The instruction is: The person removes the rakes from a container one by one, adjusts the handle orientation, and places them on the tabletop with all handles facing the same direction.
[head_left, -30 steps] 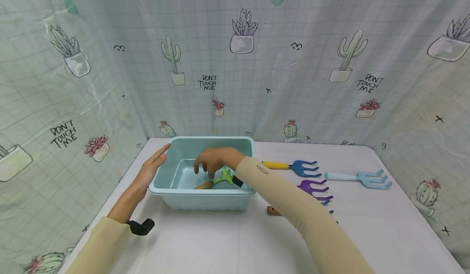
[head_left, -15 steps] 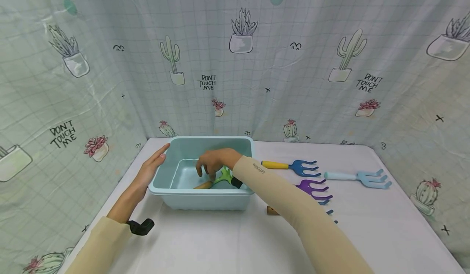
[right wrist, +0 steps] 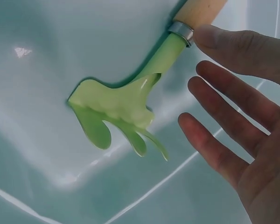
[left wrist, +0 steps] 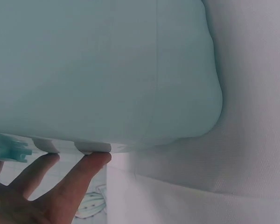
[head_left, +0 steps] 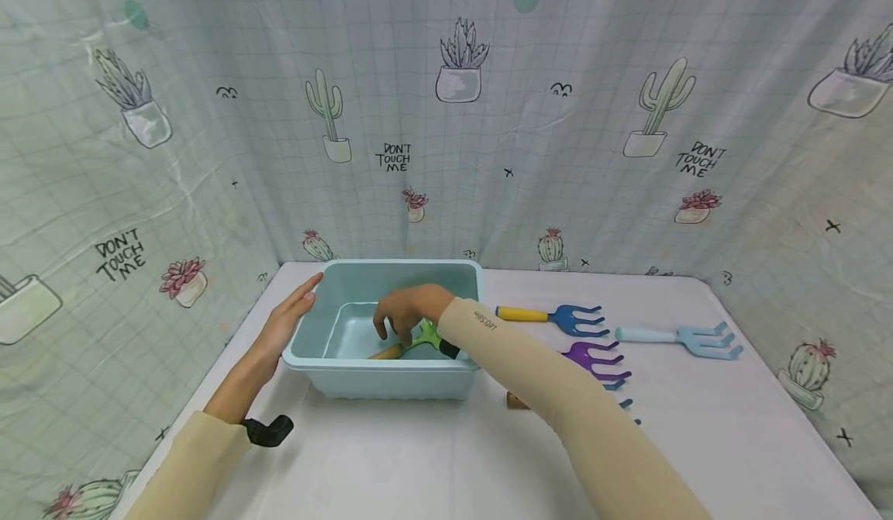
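A light blue plastic bin [head_left: 391, 380] stands on the table, and a small green hand fork [right wrist: 116, 100] with a wooden handle lies on its floor. My right hand [head_left: 412, 311] is inside the bin over the fork. In the right wrist view its thumb is close to the metal collar [right wrist: 181, 32], and its other fingers are spread and loosely bent, gripping nothing. With fingers extended, my left hand [head_left: 286, 322] rests along the bin's left side. In the left wrist view its fingertips touch the far outer wall of the bin.
Right of the bin lie a blue hand fork with a yellow handle [head_left: 523, 314], a pale blue fork [head_left: 705, 341] and a purple fork [head_left: 593, 357]. A wooden handle [head_left: 516, 401] and blue tines [head_left: 624, 403] show around the right sleeve. A patterned curtain [head_left: 446, 156] hangs behind.
My right hand has shifted slightly to the right inside the bin, over the green hand fork. The left hand and the bin have stayed in place.
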The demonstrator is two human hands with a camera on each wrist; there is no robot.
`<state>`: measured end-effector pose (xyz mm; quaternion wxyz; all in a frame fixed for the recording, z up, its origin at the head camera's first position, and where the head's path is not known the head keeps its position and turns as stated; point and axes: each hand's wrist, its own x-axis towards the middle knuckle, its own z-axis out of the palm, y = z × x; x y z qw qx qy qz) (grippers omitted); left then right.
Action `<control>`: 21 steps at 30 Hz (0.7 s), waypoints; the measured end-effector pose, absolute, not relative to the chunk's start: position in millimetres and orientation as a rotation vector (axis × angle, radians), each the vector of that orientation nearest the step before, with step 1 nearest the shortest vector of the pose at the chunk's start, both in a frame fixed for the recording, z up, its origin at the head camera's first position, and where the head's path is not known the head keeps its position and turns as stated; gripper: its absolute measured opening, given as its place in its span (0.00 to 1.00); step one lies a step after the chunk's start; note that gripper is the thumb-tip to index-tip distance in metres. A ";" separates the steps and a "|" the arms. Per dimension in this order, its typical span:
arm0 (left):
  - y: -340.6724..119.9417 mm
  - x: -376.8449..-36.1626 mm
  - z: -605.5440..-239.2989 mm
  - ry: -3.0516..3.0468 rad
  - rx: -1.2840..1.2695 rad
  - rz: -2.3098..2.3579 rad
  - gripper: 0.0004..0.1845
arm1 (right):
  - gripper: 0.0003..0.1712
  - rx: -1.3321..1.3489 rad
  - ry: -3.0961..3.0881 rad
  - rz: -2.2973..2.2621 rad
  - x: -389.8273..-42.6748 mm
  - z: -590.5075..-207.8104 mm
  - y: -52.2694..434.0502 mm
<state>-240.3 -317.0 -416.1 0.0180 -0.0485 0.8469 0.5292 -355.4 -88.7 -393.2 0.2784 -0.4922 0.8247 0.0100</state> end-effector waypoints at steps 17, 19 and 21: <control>-316.5 -240.3 -416.8 2.638 -0.161 1.647 0.33 | 0.21 -1.256 2.230 0.143 -350.4 -398.5 -95.5; -316.6 -240.1 -416.4 2.637 -0.161 1.645 0.33 | 0.21 -1.254 2.229 0.149 -349.6 -399.3 -96.2; -316.6 -239.9 -416.2 2.638 -0.162 1.644 0.33 | 0.21 -1.257 2.229 0.164 -348.7 -400.7 -97.3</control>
